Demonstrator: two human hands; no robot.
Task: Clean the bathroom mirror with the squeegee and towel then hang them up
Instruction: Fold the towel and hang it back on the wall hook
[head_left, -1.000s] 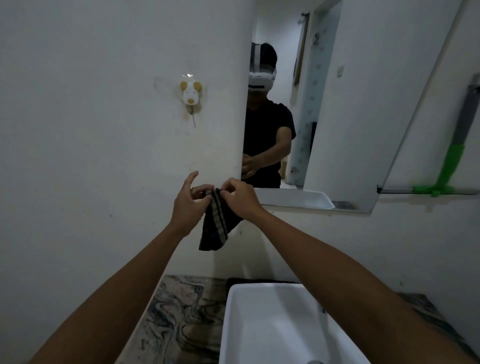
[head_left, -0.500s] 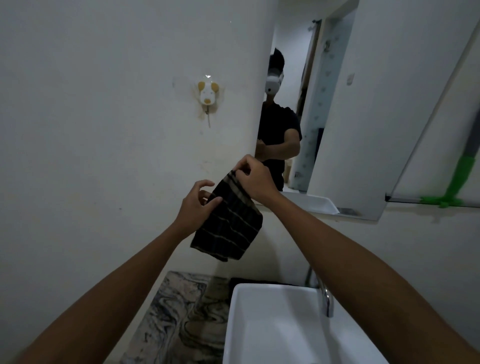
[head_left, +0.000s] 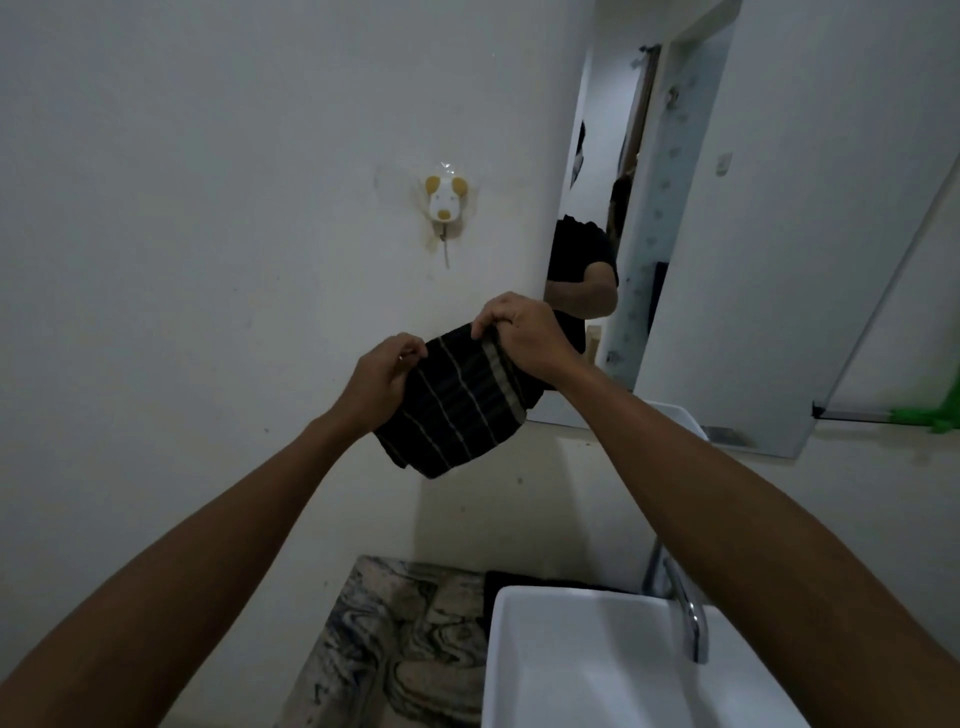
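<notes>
**Inspector:** Both hands hold the towel (head_left: 457, 405) at frame centre, below the dog-shaped wall hook (head_left: 444, 205). The left hand (head_left: 382, 376) pinches the top edge at its left end; the right hand (head_left: 524, 332) pinches it at the right end, slightly higher. The cloth hangs spread between them, clear of the sink (head_left: 582, 660) at the lower right. Part of the squeegee (head_left: 930, 415) shows green at the right edge, beside the mirror (head_left: 737, 260).

**Supervisor:** Recommendation for hanging?

**Inspector:** In my judgement, find a loop or gather one corner, then lift it to the hook's wire prong. Whether the towel has a loop cannot be told.

**Supervisor:** Change from half a second ago?

**Inspector:** The hands have risen and moved apart, so the cloth is stretched wider and flatter. The view has swung left, leaving less of the mirror showing.
</notes>
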